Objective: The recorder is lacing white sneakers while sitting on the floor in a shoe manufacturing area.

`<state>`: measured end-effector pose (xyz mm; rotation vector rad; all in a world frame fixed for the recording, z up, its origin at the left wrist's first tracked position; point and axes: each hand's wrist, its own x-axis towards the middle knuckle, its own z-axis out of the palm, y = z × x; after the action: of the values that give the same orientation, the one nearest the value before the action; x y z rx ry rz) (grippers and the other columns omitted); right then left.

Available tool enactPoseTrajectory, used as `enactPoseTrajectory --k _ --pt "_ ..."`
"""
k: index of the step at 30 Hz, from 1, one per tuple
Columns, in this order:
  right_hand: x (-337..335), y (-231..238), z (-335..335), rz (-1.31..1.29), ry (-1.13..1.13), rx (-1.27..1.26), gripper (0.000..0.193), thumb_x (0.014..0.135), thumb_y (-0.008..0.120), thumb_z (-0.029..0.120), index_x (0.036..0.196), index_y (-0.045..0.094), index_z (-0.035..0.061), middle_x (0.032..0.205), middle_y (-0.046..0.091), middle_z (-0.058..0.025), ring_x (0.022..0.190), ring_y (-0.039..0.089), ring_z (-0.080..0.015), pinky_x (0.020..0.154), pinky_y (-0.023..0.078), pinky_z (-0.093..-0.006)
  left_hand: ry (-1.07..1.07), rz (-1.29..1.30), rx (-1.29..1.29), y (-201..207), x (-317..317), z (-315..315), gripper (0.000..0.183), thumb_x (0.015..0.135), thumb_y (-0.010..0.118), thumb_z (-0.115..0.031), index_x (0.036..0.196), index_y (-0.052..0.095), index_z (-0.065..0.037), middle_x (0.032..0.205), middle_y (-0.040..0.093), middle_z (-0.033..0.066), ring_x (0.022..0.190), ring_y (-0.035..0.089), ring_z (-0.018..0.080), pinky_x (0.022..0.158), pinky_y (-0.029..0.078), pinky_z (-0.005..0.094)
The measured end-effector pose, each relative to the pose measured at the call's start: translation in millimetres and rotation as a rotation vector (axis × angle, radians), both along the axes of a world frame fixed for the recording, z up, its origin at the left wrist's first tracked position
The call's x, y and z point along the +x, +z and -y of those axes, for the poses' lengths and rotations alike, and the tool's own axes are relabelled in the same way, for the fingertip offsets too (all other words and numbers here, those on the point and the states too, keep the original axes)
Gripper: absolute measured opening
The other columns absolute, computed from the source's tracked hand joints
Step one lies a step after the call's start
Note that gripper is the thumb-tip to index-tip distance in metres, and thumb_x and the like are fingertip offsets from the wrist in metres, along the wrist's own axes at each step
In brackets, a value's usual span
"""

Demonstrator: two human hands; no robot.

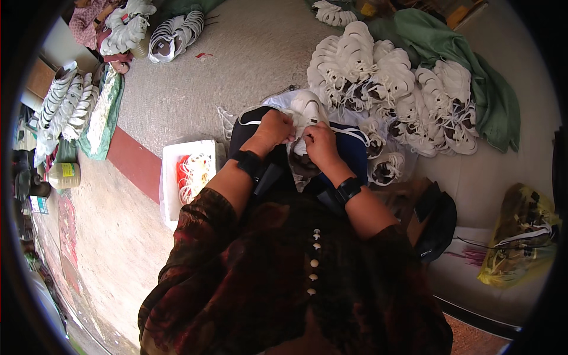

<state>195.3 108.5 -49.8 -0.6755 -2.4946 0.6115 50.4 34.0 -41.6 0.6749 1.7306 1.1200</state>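
Note:
A white shoe upper (309, 108) with a dark lining rests on my lap, its toe pointing away from me. My left hand (276, 129) is closed at the upper's left side, fingertips pinched together near the lace opening. Whatever it pinches, perhaps a thin lace, is too small to make out. On the other side, my right hand (320, 144) is closed with thumb and finger gripping the upper's edge by the eyelets. The two hands are a short way apart, and the upper's lower part hangs between my wrists.
To the left stands a white bin (170, 198) holding white and orange laces (195, 174). A large heap of white shoe uppers (378, 77) lies ahead right, beside green cloth (455, 44). Another person (89, 26) sits far left near more stacked uppers (176, 36). A yellow bag (518, 242) lies right.

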Motion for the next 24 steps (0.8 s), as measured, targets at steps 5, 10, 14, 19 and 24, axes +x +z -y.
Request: enactPoseTrajectory --k 5,10,14,19,24 --pt "1.6 -0.8 1.9 -0.055 -0.007 -0.01 0.015 0.063 0.067 0.002 0.077 0.062 0.0032 0.076 0.054 -0.0127 0.071 0.056 -0.0303 0.064 0.044 -0.0369 0.06 0.021 0.087 -10.8 2.0 -11.7 0.01 0.075 0.057 -0.003 0.08 0.062 0.004 0.062 0.062 0.0091 0.05 0.06 0.0136 0.042 0.046 0.0235" --pt "2.8 -1.4 1.0 -0.054 -0.028 -0.038 0.02 0.062 0.068 0.002 0.082 0.063 0.0021 0.078 0.055 -0.0126 0.072 0.056 -0.03 0.065 0.045 -0.036 0.008 -0.142 0.052 -12.2 4.9 -11.9 0.011 0.072 0.062 -0.009 0.074 0.061 0.002 0.061 0.061 0.0086 0.052 0.059 0.0159 0.048 0.047 0.0255" --pt "3.3 -1.5 1.2 -0.036 -0.015 -0.066 0.019 0.063 0.066 0.003 0.082 0.063 0.0017 0.078 0.055 -0.0135 0.076 0.055 -0.0314 0.069 0.045 -0.0382 0.041 -0.706 0.062 -18.9 15.8 -12.3 0.016 0.068 0.062 -0.018 0.072 0.064 -0.002 0.067 0.062 0.0158 0.064 0.062 0.0284 0.062 0.049 0.0335" --pt "4.9 0.1 2.5 -0.031 0.012 -0.056 0.024 0.065 0.063 -0.002 0.089 0.064 0.0005 0.081 0.055 -0.0141 0.077 0.056 -0.0307 0.07 0.045 -0.0358 -0.012 -0.713 0.074 -20.8 9.3 -13.7 0.016 0.067 0.062 -0.019 0.071 0.065 -0.004 0.071 0.062 0.0173 0.07 0.062 0.0311 0.066 0.05 0.0358" --pt "3.4 -3.7 -0.9 -0.093 0.024 -0.053 0.017 0.067 0.057 -0.002 0.082 0.062 0.0012 0.077 0.054 -0.0157 0.076 0.055 -0.0323 0.068 0.044 -0.0395 0.074 -0.803 0.1 -12.9 18.0 -13.2 0.018 0.068 0.062 -0.021 0.069 0.064 -0.003 0.07 0.062 0.0168 0.068 0.062 0.0317 0.066 0.05 0.0377"
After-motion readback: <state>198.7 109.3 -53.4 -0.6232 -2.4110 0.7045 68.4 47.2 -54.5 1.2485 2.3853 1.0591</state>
